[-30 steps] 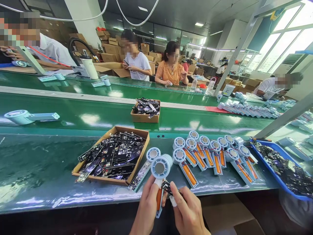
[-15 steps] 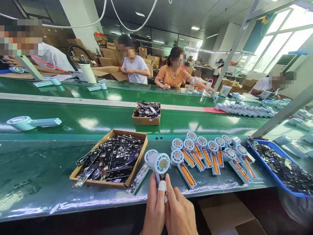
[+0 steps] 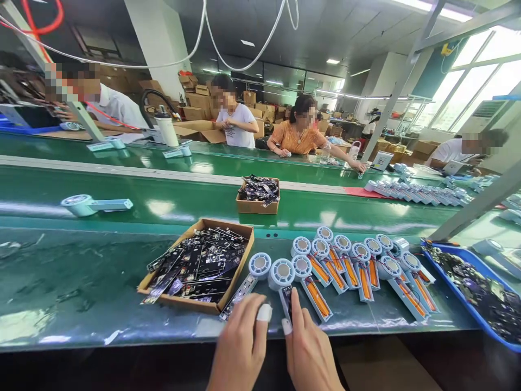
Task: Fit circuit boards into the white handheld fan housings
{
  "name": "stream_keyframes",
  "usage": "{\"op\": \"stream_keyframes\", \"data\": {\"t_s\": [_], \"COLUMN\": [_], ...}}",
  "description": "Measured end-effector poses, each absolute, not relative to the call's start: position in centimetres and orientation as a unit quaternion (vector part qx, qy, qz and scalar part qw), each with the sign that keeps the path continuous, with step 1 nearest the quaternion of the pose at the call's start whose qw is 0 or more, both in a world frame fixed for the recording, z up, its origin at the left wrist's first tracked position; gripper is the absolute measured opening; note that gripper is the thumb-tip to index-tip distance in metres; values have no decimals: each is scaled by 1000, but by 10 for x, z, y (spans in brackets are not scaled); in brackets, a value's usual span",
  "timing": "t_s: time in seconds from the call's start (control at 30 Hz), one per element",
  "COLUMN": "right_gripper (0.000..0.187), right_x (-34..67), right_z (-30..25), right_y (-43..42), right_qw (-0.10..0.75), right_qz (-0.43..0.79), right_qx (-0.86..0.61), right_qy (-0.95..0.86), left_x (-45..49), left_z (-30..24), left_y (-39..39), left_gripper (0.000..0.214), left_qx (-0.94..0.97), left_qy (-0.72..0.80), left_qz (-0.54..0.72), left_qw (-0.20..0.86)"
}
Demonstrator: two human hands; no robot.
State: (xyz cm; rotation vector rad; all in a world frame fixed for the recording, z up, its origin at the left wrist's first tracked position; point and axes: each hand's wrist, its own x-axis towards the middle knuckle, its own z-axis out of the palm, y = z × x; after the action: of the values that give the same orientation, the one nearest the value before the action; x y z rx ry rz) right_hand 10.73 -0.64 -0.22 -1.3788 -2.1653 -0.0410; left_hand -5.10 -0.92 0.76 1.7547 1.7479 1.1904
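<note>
A light-blue handheld fan body [image 3: 281,273] stands in front of me, a black circuit board [image 3: 287,300] set in its handle. My right hand [image 3: 311,345] grips that handle from the right, with a white cover on the thumb tip. To its left my left hand [image 3: 242,339] is off this fan, its fingers loosely bent and apart with nothing visible in them; its thumb tip also wears a white cover. Just beyond the left hand lies another fan body [image 3: 259,264], its handle carrying a long board [image 3: 240,293] and partly covered by my fingers.
A cardboard tray [image 3: 250,239] of circuit boards is at left, a smaller box [image 3: 257,206] beyond. Fan bodies with orange-lined handles [image 3: 318,298] lie at right, beside a blue tray [image 3: 451,293]. One fan [image 3: 78,205] lies on the green belt [image 3: 187,212]. Several co-workers sit across.
My left hand has come off the fan and shifted left towards the neighbouring fan body. The right hand still holds the fan, now lower and tilted. The camera view has turned slightly left.
</note>
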Motion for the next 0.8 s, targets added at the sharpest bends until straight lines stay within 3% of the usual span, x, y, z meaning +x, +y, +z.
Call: {"op": "stream_keyframes", "data": {"t_s": [0.1, 0.2, 0.37, 0.63, 0.8], "right_gripper": [68, 56, 25, 27, 21], "right_x": [106, 98, 72, 13, 58], "right_z": [-5, 6, 31, 6, 30], "right_y": [4, 18, 32, 51, 42], "right_qw": [206, 123, 89, 136, 212], "right_qz": [-26, -27, 3, 26, 116], "right_qx": [-536, -546, -548, -691, -595], "right_qy": [-818, -828, -832, -710, -767], "left_x": [-64, -64, -62, -67, -79], "left_z": [10, 13, 34, 56, 37], "left_y": [-1, 10, 24, 31, 13], "left_gripper": [43, 38, 41, 50, 47], "left_qx": [671, 690, 691, 653, 570], "left_qy": [650, 675, 686, 659, 567], "left_qz": [355, 249, 227, 319, 524], "left_qw": [-30, -76, 31, 196, 281]}}
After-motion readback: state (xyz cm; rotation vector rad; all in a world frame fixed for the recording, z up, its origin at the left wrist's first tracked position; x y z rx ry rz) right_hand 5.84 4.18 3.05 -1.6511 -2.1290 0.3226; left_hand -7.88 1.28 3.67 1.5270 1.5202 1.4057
